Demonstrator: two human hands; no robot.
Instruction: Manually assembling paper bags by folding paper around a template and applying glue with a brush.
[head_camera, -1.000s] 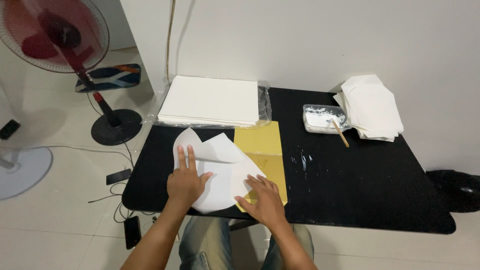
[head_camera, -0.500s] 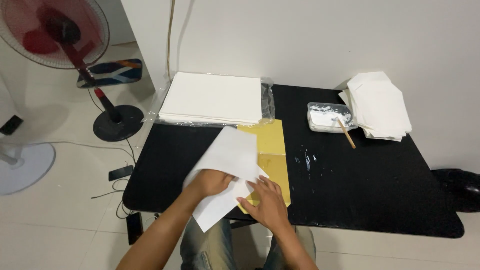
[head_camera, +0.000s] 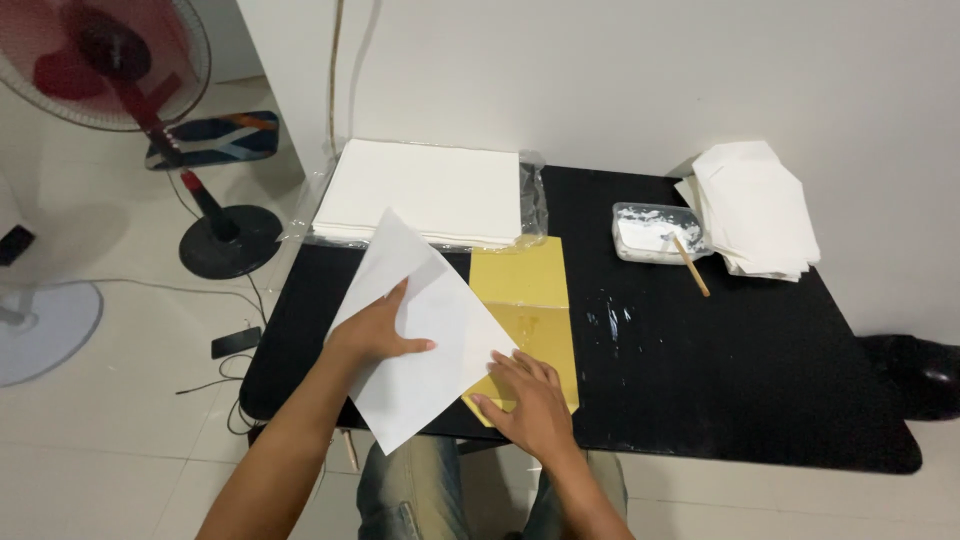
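Black rectangular table (head_camera: 760, 400) against pale wall, filling centre of frame. Left hand (head_camera: 378, 330) lying flat and open on white folded paper sheet (head_camera: 420, 330), thumb spread, gripping nothing. Right hand (head_camera: 525, 398) just beside, lower centre, fingers pressed flat on yellow flat card (head_camera: 525, 285) at edge of the sheet. Further up, wrapped stack of white paper (head_camera: 425, 190). Upper right: clear plastic tub of white paste (head_camera: 650, 232) with wooden stick (head_camera: 690, 265), pile of white folded papers (head_camera: 755, 210). Upper left, standing fan (head_camera: 110, 60).
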